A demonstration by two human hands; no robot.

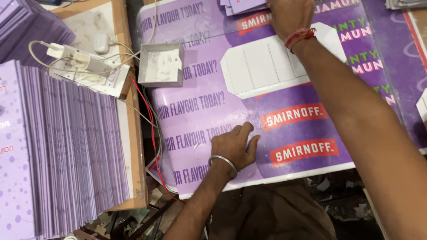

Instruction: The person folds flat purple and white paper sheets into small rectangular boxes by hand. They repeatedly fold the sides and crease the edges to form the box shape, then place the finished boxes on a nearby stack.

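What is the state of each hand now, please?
Left hand: open, flat on the purple printed sheet, holding nothing.
Right hand: at the white die-cut card; whether it grips cannot be told.

Left hand (234, 146) lies flat, fingers spread; right hand (288, 15) reaches far forward, arm extended.

Even, fairly bright indoor light is falling from above. Soft glare is showing on the glossy purple sheet (213, 106) toward twelve o'clock. Shadows are deepening at six o'clock. Edges are bending slightly; focus is holding.
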